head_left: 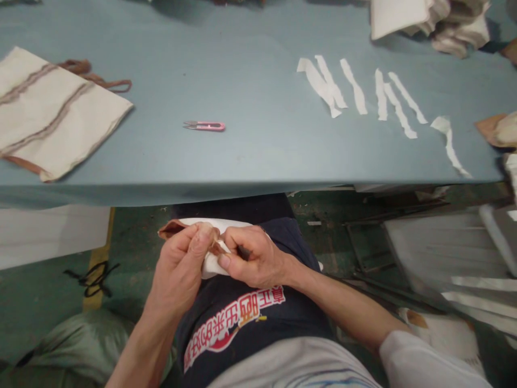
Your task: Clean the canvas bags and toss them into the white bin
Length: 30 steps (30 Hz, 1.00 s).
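Over my lap, I hold a folded white cloth piece with brown trim (215, 265) between both hands. My left hand (180, 264) is closed, thumb and fingers pinching its brown-and-white edge. Close beside it, my right hand (256, 256) grips the same edge with the thumb pressed on the curled fingers. Much of the cloth is hidden behind the hands; a brown corner sticks out to the left. On the table ahead lies a pair of pink-handled thread snips (205, 126), apart from both hands.
The table (250, 161) has a blue-green cover. A cream cloth bag with brown cords (64, 118) lies at its left. Several torn white strips (353, 89) lie to the right, below a stack of cream cloth pieces (399, 16). Black cord (95, 277) lies on the floor.
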Each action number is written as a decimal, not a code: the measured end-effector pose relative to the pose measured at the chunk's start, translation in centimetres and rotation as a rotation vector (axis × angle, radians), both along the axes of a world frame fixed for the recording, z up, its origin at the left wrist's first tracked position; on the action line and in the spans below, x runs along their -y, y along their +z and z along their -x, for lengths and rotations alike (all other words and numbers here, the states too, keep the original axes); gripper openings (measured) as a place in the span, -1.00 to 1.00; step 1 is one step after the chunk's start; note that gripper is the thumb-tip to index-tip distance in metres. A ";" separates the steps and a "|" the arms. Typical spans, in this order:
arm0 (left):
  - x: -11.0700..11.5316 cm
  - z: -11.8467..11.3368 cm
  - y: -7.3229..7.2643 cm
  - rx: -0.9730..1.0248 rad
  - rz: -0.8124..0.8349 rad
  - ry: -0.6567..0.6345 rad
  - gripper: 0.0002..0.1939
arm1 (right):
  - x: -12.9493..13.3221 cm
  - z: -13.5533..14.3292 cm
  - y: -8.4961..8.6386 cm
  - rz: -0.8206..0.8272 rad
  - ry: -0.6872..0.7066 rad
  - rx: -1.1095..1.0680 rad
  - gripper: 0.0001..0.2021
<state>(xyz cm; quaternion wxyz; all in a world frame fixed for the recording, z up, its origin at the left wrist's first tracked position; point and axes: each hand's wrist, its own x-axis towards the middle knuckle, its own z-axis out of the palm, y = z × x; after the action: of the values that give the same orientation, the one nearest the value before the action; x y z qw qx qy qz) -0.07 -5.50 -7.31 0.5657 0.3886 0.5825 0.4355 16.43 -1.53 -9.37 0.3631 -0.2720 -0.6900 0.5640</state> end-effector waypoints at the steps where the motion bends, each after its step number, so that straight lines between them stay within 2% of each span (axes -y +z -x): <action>1: 0.0 0.3 0.1 -0.021 -0.016 -0.007 -0.41 | 0.1 -0.1 0.0 0.032 -0.015 0.017 -0.69; 3: -0.1 0.9 0.6 -0.115 -0.069 -0.066 -0.39 | 0.2 -0.4 -0.1 0.070 -0.040 0.053 -0.69; 7: -0.6 2.0 1.7 -0.424 -0.187 -0.267 -0.55 | 0.2 -0.9 -0.2 0.090 0.006 0.124 -0.68; 9: -0.6 2.2 1.9 -0.487 -0.214 -0.314 -0.58 | 0.2 -1.1 0.0 0.111 0.033 0.153 -0.68; 11: -0.5 2.0 1.8 -0.421 -0.192 -0.263 -0.62 | 0.2 -1.1 0.2 0.152 0.029 0.165 -0.68; 13: -0.3 1.2 1.4 -0.236 -0.106 -0.109 -0.67 | 0.2 -1.0 0.5 0.205 0.021 0.149 -0.67; 15: 0.0 0.0 1.1 -0.040 -0.014 0.033 -0.59 | 0.3 -0.7 0.8 0.241 0.025 0.100 -0.66; 18: -0.1 -1.7 0.8 0.100 0.034 0.104 -0.45 | 0.3 -0.5 1.1 0.246 0.036 0.005 -0.64; 21: -0.7 -2.2 0.9 0.163 0.061 0.082 -0.35 | 0.1 -0.6 1.0 0.275 0.012 -0.060 -0.57; 25: -1.7 -0.7 1.2 0.156 0.070 0.004 -0.27 | -0.4 -0.9 0.8 0.314 -0.033 -0.012 -0.53; 28: -2.1 0.8 1.5 0.003 -0.014 -0.108 -0.13 | -0.9 -1.1 0.7 0.304 -0.044 0.055 -0.53; 30: -2.4 1.4 2.0 -0.164 -0.101 -0.202 -0.19 | -1.1 -1.3 0.9 0.301 -0.052 0.079 -0.50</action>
<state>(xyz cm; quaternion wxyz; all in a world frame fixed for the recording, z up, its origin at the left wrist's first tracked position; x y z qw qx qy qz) -1.51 -3.12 -5.35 0.5369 0.5075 0.5620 0.3720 17.72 -0.39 -8.50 0.3053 -0.3631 -0.6040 0.6404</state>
